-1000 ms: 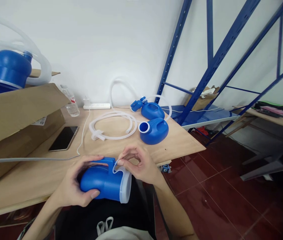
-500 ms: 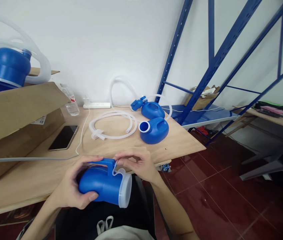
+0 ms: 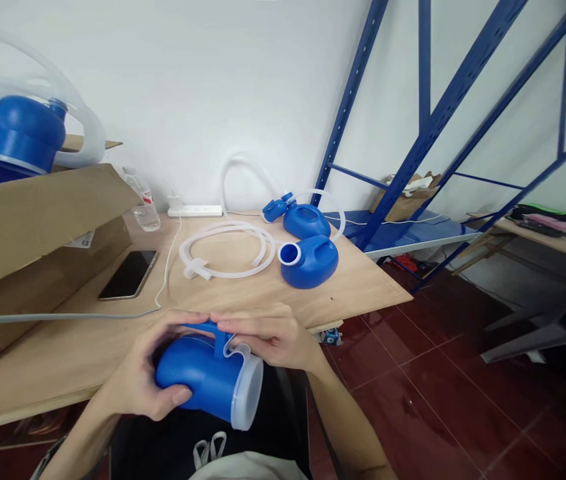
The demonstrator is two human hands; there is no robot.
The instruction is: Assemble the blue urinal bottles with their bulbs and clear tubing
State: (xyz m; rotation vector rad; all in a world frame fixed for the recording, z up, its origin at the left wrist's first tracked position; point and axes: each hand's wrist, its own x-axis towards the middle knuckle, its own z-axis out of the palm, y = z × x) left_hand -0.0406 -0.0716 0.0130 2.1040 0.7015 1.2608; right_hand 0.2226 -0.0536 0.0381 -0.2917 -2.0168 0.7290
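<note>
A blue plastic urinal bottle (image 3: 197, 373) lies on its side above my lap, its mouth end turned to the right. My left hand (image 3: 147, 373) wraps round its rounded end, thumb in front and fingers over the handle (image 3: 207, 327). A translucent cap (image 3: 249, 395) covers the mouth, and its curved strap (image 3: 235, 346) runs up to the handle. My right hand (image 3: 273, 337) is closed at the handle's front end, with the fingers laid over its top and the thumb by the strap. The fingertips partly cover where strap and handle meet.
On the table are a coiled clear hose (image 3: 227, 273), two more blue urinal bottles (image 3: 313, 263), a phone (image 3: 129, 275), a water bottle (image 3: 145, 207) and a power strip (image 3: 195, 211). A cardboard box (image 3: 37, 227) with blue bottles stands left. A grey cable (image 3: 63, 319) crosses the table. Blue shelving (image 3: 413, 153) rises right.
My right fingers have moved left onto the handle's top and pressed down where they pinched the strap's end before. The bottle's capped end has tipped slightly downward.
</note>
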